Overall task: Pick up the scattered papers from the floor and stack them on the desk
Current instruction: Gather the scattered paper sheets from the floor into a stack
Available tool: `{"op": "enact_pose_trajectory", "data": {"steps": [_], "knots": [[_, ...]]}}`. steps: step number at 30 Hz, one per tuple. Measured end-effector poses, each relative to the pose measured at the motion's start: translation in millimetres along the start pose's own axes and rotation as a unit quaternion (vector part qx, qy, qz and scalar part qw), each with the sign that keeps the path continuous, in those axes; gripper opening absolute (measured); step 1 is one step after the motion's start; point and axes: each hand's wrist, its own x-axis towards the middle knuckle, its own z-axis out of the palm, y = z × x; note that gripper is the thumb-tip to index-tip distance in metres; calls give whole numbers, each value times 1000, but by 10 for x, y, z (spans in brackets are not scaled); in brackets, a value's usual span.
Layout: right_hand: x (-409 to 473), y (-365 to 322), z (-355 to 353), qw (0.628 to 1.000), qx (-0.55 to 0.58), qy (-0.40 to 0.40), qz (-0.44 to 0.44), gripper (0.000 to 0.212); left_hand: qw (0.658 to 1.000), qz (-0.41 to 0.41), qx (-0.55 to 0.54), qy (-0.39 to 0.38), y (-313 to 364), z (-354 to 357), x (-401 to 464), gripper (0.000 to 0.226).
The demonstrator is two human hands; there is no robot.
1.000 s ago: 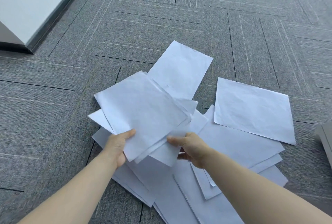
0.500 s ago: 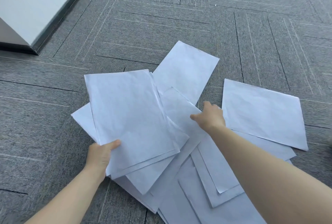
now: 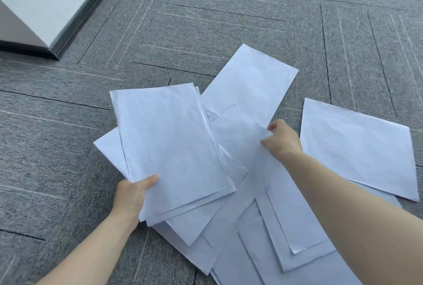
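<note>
Several white paper sheets lie scattered on the grey carpet. My left hand [image 3: 132, 195] grips the near corner of a gathered bundle of sheets [image 3: 169, 145], thumb on top, held just above the pile. My right hand [image 3: 282, 139] pinches the edge of one loose sheet [image 3: 238, 133] in the middle of the pile and lifts it. A long sheet [image 3: 251, 81] lies beyond it. Another single sheet [image 3: 357, 147] lies flat to the right. More overlapping sheets [image 3: 263, 246] lie under my right forearm. The desk is not in view.
Grey carpet tiles [image 3: 206, 33] cover the floor all round the pile. A white wall corner with a dark baseboard [image 3: 52, 51] stands at the far left.
My left hand has swung its bundle left and straightened it. My right hand let go of the bundle, reached forward over the pile, and now pinches a loose sheet's edge.
</note>
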Motion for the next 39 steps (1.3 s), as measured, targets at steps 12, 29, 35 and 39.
{"op": "enact_pose_trajectory", "data": {"steps": [12,29,35,39], "knots": [[-16,-151,-9,897,408,101,134,75,1000,-6,-1,0,21,85,34,18],[217,-565,188,937,267,72,212,41,1000,-10,-1,-9,35,142,64,17],[377,-520,288,948,268,40,169,9,1000,-24,9,-6,-22,126,110,25],[325,-443,145,962,225,142,67,7,1000,-22,16,-2,-21,132,98,29]]}}
